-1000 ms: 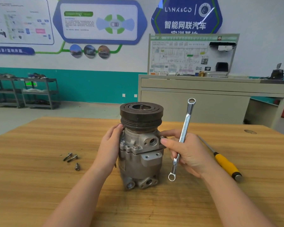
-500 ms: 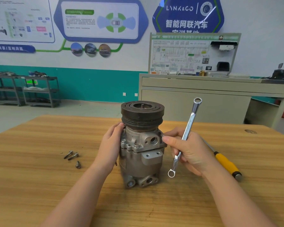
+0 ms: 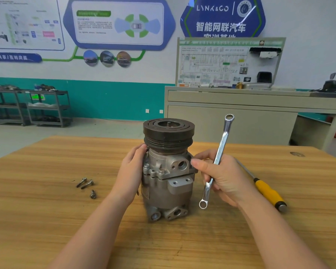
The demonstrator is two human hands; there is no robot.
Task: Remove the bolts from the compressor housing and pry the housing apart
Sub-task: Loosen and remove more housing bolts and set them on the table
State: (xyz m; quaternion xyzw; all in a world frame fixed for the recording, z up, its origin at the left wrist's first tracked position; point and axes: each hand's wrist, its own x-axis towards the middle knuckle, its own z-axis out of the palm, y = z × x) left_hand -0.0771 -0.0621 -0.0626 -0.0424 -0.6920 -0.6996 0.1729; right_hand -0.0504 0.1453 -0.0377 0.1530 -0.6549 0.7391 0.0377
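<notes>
Head view: counter (image 3: 47, 220) carries the compressor (image 3: 168, 171), standing upright on its rear end near the middle, dark pulley on top. Task partway, by my read: three bolts (image 3: 86, 186) lie loose to its left, at least two bolt heads sit in the flange, and the housing halves look joined, so prying is not yet done. Screwdriver (image 3: 268, 192) lies at right, likely for prying. Left hand (image 3: 131, 171) cups the compressor's left side, fingers curved round it. Right hand (image 3: 223, 177) grips a ring wrench (image 3: 217, 158) mid-shaft, steeply tilted, with fingertips at the compressor's right edge; wrench engages no bolt
</notes>
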